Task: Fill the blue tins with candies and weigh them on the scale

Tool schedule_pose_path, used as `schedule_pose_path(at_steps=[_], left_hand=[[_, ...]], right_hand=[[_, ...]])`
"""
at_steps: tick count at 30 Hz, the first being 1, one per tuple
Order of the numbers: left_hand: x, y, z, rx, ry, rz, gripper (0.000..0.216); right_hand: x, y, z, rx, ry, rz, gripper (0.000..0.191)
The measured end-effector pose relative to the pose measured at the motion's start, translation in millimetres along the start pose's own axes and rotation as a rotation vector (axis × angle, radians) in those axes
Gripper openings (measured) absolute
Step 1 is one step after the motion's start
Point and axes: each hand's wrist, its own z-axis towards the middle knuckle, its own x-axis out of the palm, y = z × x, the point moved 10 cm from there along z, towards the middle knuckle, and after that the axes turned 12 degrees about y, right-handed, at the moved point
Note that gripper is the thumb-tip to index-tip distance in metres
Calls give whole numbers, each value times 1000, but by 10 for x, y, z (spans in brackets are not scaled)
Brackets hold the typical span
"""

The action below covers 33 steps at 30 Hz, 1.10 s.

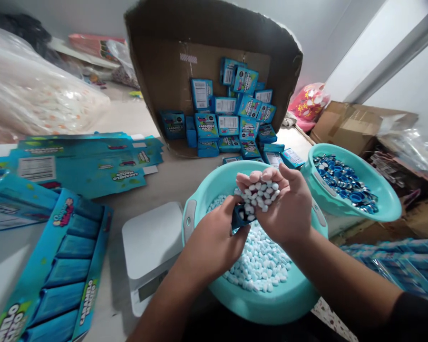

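My left hand (pixel 212 237) grips a small dark blue container (pixel 238 217), its open end turned toward my right hand. Palm up and cupped, my right hand (pixel 288 209) holds a heap of pale blue and white candies (pixel 262 194) against that opening. Some candies show at the container's mouth. Both hands are above a turquoise basin (pixel 267 311), which holds many loose candies (pixel 260 266) of the same kind. My fingers hide much of the container.
A white scale (pixel 151 237) stands left of the basin. Behind is a cardboard box (pixel 157 61) with many small blue boxes (pixel 206 124). At right, another turquoise basin (pixel 385 199) holds blue and silver pieces. A blue display carton (pixel 53 247) and flat printed cardboard (pixel 82 166) lie left.
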Motion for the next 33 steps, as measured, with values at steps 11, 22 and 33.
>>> schedule_pose_path(at_steps=[11,22,33], left_hand=[[-19,-56,-3,86,-31,11,31],[-48,-49,-13,88,-85,-17,37],[-91,11,-29,-7,-132,-32,35]], right_hand=[[36,-29,-17,6,92,-88,41],[187,10,-47,-12,195,-145,47],[247,157,-39,-76,271,-231,53]])
